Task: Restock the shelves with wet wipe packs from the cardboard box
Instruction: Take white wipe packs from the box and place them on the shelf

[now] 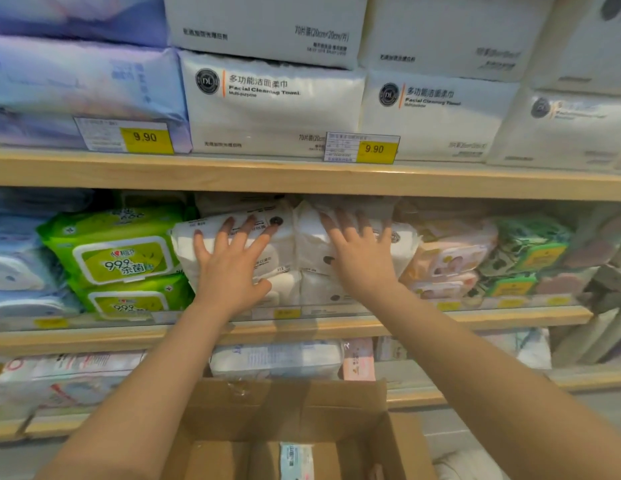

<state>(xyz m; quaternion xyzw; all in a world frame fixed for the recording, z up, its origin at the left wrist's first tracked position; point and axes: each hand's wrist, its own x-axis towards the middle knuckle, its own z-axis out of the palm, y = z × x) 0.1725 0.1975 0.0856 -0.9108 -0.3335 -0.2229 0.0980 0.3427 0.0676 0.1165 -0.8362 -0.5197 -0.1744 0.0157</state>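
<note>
Two stacks of white wet wipe packs sit side by side on the middle shelf. My left hand presses flat with spread fingers on the left white pack. The right white pack has my right hand pressed flat against its front, fingers straight. Below, between my forearms, the open cardboard box stands on the floor, with one light blue pack visible inside.
Green wipe packs lie left of the white stacks, pink packs and green patterned packs to the right. The upper shelf holds large white facial towel packs and price tags. More packs fill the lower shelf.
</note>
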